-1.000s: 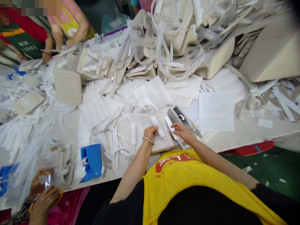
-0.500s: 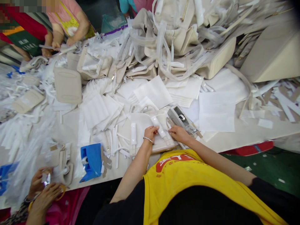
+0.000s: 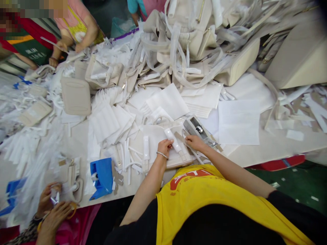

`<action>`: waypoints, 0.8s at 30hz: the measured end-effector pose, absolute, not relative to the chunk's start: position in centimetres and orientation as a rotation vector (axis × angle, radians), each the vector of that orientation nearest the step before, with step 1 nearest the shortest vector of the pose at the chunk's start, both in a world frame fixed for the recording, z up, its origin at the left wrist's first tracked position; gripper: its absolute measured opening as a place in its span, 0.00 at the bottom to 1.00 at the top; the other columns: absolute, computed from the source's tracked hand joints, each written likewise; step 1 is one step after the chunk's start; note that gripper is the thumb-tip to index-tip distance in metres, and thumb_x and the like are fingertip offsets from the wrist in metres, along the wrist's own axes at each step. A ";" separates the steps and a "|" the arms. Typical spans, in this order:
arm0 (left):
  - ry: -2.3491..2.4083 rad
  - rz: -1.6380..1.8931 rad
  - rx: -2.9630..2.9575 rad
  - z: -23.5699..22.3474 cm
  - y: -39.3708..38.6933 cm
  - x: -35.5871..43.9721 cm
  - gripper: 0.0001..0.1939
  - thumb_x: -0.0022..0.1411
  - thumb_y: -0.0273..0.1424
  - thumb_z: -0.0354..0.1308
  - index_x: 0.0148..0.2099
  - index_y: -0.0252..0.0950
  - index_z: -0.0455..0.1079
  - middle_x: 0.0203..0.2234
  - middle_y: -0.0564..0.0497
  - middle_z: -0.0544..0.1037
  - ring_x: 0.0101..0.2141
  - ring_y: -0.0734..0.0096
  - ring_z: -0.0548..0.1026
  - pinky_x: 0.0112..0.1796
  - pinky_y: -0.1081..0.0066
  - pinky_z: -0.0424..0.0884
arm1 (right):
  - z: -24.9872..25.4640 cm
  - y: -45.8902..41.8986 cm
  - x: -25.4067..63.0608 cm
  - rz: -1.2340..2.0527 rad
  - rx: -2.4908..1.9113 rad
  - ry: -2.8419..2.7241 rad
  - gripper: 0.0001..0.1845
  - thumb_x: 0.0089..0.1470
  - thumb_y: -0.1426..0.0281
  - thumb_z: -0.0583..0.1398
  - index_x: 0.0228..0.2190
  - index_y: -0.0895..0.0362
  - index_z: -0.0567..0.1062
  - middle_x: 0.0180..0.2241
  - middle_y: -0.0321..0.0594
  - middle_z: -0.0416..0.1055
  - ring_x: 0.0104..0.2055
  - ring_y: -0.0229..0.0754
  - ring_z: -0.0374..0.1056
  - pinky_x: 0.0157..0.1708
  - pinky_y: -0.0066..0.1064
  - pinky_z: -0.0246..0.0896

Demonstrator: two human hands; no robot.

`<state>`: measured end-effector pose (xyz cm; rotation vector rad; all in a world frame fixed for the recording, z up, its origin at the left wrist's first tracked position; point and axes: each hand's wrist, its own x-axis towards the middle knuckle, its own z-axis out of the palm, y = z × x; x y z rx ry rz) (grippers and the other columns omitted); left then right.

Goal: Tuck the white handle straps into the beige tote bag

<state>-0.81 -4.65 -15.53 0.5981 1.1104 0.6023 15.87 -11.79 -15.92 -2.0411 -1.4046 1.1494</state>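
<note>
A cream handbag (image 3: pixel 157 132) lies flat at the table's front edge, below my hands. My left hand (image 3: pixel 165 148), a twisted bracelet at its wrist, pinches a white-wrapped strap (image 3: pixel 173 139) lying across the bag. Another wrapped strap (image 3: pixel 145 148) lies to the left of that hand. My right hand (image 3: pixel 196 142) has its fingers closed around the near end of a thin grey-brown strip (image 3: pixel 181 137); what exactly the strip is, I cannot tell. Just beyond the right hand stands a grey tape dispenser (image 3: pixel 195 127).
Cream bags (image 3: pixel 194 41) are heaped along the back. White sheets (image 3: pixel 167 100) lie stacked before them, with a single sheet (image 3: pixel 238 122) at right. A blue tape dispenser (image 3: pixel 102 177) stands left. Co-worker's hands (image 3: pixel 55 211) work at lower left; more people stand across the table.
My right hand has shifted slightly, and the grey-brown strip now shows at its fingertips, left of the grey dispenser. My left hand stays on the wrapped strap.
</note>
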 end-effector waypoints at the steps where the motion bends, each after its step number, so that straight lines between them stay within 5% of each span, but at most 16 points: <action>1: 1.102 0.601 0.590 -15.4 -4.7 -0.8 0.13 0.32 0.29 0.63 0.16 0.31 0.60 0.09 0.59 0.58 0.15 0.84 0.56 0.18 0.77 0.52 | -16.0 -11.9 16.1 1.151 -2.017 -1.383 0.08 0.44 0.71 0.51 0.24 0.59 0.71 0.23 0.36 0.69 0.28 0.38 0.63 0.28 0.26 0.55; 10: 1.060 0.586 0.491 -14.5 -4.6 -0.9 0.10 0.36 0.26 0.62 0.17 0.30 0.62 0.10 0.58 0.60 0.15 0.85 0.56 0.18 0.79 0.53 | -13.5 -11.9 19.5 1.660 -1.695 -1.151 0.06 0.44 0.73 0.50 0.27 0.58 0.65 0.21 0.34 0.68 0.22 0.36 0.64 0.21 0.25 0.58; 16: 1.035 0.543 0.509 -14.6 -4.4 -0.9 0.07 0.40 0.25 0.60 0.26 0.28 0.69 0.26 0.48 0.73 0.20 0.84 0.62 0.21 0.79 0.56 | -13.0 -10.0 19.9 1.488 -1.799 -1.428 0.10 0.44 0.74 0.50 0.29 0.58 0.70 0.19 0.35 0.68 0.15 0.32 0.60 0.15 0.22 0.53; 24: 1.066 0.545 0.494 -14.5 -4.5 -0.7 0.07 0.39 0.25 0.61 0.26 0.29 0.69 0.19 0.54 0.69 0.19 0.84 0.61 0.21 0.80 0.56 | -13.9 -7.3 19.4 1.601 -1.845 -1.598 0.13 0.44 0.70 0.51 0.25 0.59 0.74 0.16 0.36 0.68 0.13 0.33 0.59 0.16 0.23 0.52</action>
